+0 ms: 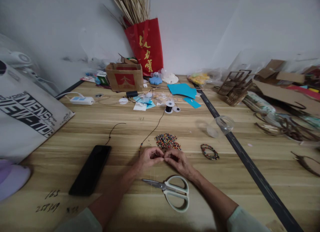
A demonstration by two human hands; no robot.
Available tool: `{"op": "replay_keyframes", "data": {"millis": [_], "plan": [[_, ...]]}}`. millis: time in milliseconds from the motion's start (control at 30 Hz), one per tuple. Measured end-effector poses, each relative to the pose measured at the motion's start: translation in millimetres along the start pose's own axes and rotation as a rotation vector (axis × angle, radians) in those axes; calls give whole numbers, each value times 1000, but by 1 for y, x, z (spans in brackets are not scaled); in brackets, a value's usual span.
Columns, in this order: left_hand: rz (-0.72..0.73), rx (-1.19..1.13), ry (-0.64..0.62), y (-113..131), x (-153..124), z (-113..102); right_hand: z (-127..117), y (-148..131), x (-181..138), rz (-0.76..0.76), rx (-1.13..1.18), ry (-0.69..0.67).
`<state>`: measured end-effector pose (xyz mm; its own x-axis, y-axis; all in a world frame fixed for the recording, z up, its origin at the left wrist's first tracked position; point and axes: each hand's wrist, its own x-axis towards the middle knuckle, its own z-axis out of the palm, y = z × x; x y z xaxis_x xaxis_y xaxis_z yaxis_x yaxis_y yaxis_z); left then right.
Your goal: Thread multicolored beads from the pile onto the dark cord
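My left hand (149,157) and my right hand (178,160) meet fingertip to fingertip on the wooden table (75,138), both pinched closed. A thin black cord (152,130) runs from the left hand back to a small spool (169,106). What the right fingers pinch is too small to make out. A pile of small coloured beads (167,141) lies just beyond the hands. A finished bead bracelet (209,151) lies to the right of the pile. White-handled scissors (170,189) lie just in front of my wrists.
A black phone (90,169) lies at the left. A clear plastic jar (220,125) lies on its side at the right. At the back stand a cardboard box (125,77), a red bag (146,47), blue paper (182,90) and a power strip (82,100).
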<state>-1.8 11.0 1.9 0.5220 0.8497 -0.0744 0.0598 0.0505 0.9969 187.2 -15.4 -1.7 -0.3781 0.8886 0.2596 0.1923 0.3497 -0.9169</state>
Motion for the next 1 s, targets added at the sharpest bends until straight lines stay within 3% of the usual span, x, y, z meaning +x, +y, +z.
{"op": "replay_keyframes", "data": {"millis": [333, 600, 1000], "plan": [[-16, -17, 27, -3, 1, 2, 1, -2, -1, -33, -62, 4], [81, 149, 52, 3, -2, -1, 0, -1, -3, -15, -48, 83], [21, 58, 45, 13, -3, 1, 0, -3, -3, -13, -19, 97]]}}
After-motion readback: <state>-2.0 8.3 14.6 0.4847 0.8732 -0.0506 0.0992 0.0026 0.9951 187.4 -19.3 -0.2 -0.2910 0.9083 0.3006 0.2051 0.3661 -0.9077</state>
